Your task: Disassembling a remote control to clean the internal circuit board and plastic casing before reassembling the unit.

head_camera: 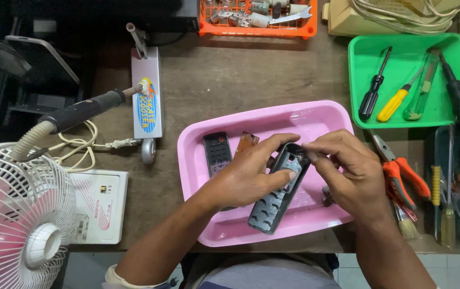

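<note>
Above the pink tray (pixel 315 115) at the centre of the wooden workbench (pixel 230 80), both hands hold a dark grey remote-control shell (pixel 277 199), tilted with its upper end toward the far side. The left hand (pixel 251 174) wraps around the shell from the left, thumb pressed on its inner face. The right hand (pixel 345 171) pinches the shell's upper edge between thumb and fingertips. Inside the tray lie a black keypad panel (pixel 216 152) and a brown circuit board (pixel 246 142). To the right, a green tray (pixel 407 120) holds screwdrivers; orange-handled pliers (pixel 401 171) lie just beside the pink tray.
</note>
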